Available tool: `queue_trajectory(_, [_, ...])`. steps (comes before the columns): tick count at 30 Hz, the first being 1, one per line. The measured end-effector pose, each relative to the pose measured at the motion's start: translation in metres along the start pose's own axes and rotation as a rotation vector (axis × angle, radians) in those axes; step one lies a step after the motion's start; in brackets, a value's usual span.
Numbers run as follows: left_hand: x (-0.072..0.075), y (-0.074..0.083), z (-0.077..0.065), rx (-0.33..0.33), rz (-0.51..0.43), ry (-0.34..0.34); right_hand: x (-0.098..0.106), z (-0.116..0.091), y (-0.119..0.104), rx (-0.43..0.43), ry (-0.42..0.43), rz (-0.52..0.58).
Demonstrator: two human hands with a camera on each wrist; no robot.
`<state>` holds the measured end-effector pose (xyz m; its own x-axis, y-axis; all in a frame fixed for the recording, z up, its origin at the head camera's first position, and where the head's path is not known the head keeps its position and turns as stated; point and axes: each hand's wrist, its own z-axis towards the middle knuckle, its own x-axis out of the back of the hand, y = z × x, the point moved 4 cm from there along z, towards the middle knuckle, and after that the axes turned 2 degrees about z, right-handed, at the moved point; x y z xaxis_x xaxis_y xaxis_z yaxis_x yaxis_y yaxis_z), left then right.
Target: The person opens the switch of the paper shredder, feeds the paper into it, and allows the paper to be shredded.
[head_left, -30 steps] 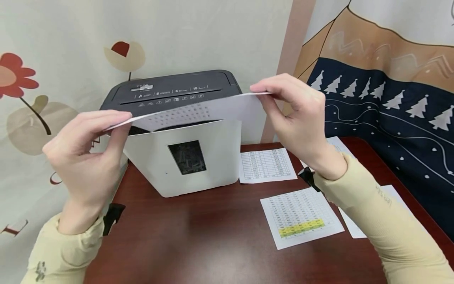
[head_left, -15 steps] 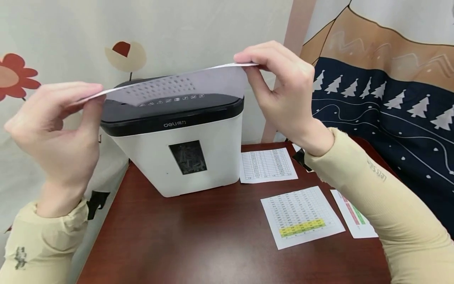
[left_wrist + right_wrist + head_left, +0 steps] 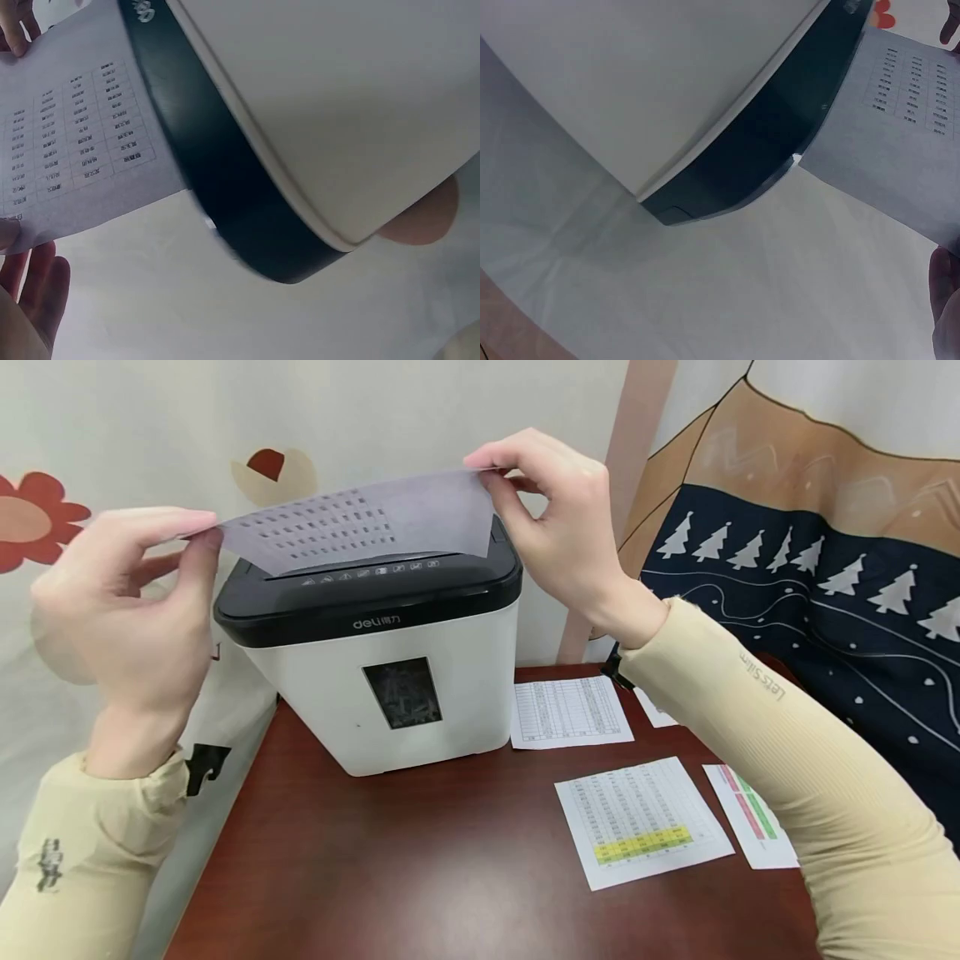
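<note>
A printed sheet of paper (image 3: pixel 435 514) is stretched between my two hands over the dark top of a white-bodied paper shredder (image 3: pixel 307 693). My left hand (image 3: pixel 131 618) pinches its upper left corner between thumb and fingers. At the upper right corner my right hand (image 3: pixel 562 518) pinches it the same way. The sheet slopes down, its lower edge close to the shredder's feed slot (image 3: pixel 360 562); whether it has entered the slot I cannot tell. Table rows show on the sheet in both wrist views, beside the shredder's dark rim (image 3: pixel 202 127).
Right of the shredder, a printed sheet with a table (image 3: pixel 573 712) lies on the brown desk (image 3: pixel 360 860). Nearer lies one with yellow rows (image 3: pixel 645 822), then one with red and green bars (image 3: pixel 750 818), partly under my right sleeve. A patterned curtain (image 3: pixel 810 577) hangs behind.
Both hands first rose, uncovering the shredder's front rim. The right hand then kept moving left and up, while the sheet tilted from nearly flat to steeper, showing more of its printed face.
</note>
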<state>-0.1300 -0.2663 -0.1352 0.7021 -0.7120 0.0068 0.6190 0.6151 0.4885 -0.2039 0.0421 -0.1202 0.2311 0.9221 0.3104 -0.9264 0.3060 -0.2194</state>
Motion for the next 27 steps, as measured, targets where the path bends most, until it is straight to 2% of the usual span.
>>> queue_trajectory(6, [-0.005, -0.014, 0.001, 0.024, 0.003, -0.086, -0.014, 0.003, 0.016, -0.089, -0.035, 0.052])
queue_trajectory(10, [-0.008, -0.018, 0.0, 0.065, 0.022, -0.129, -0.02, 0.008, 0.024, -0.214, -0.089, 0.084])
queue_trajectory(13, [-0.011, -0.02, 0.001, 0.069, 0.041, -0.166, -0.021, 0.013, 0.03, -0.305, -0.137, 0.07])
queue_trajectory(16, [-0.013, -0.023, 0.005, 0.11, 0.017, -0.184, -0.021, 0.02, 0.036, -0.377, -0.184, 0.047])
queue_trajectory(20, [-0.017, -0.028, 0.011, 0.2, 0.027, -0.194, -0.022, 0.03, 0.042, -0.414, -0.212, 0.038])
queue_trajectory(23, [-0.02, -0.03, 0.016, 0.223, 0.079, -0.216, -0.022, 0.036, 0.046, -0.438, -0.22, 0.04])
queue_trajectory(27, [-0.024, -0.033, 0.019, 0.228, 0.084, -0.232, -0.024, 0.041, 0.05, -0.484, -0.239, 0.04])
